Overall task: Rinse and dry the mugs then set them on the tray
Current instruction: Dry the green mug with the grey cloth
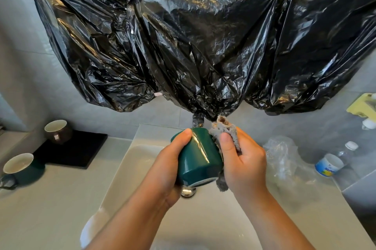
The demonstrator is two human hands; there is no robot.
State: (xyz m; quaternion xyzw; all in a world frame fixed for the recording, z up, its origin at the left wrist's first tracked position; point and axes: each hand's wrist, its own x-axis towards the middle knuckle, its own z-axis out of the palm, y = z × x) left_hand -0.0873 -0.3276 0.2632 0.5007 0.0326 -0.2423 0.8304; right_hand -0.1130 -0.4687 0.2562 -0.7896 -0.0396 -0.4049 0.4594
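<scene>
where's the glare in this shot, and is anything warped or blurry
Head view: glare streaks run down the green mug in the left hand and flash across the black plastic sheeting; head view: the wide-angle lens bows the sink rim and counter edge; the water bottle at far right looks soft, the right hand gripping the grey cloth sharp.

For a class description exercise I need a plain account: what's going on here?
A person is drying a glossy dark green ceramic mug over a white sink. The left hand grips the tilted mug, while the right hand holds a crumpled grey cloth against it. A brown glazed mug stands on the flat black tray at the left; a second green mug stands on the pale counter beside the tray, not on it.
</scene>
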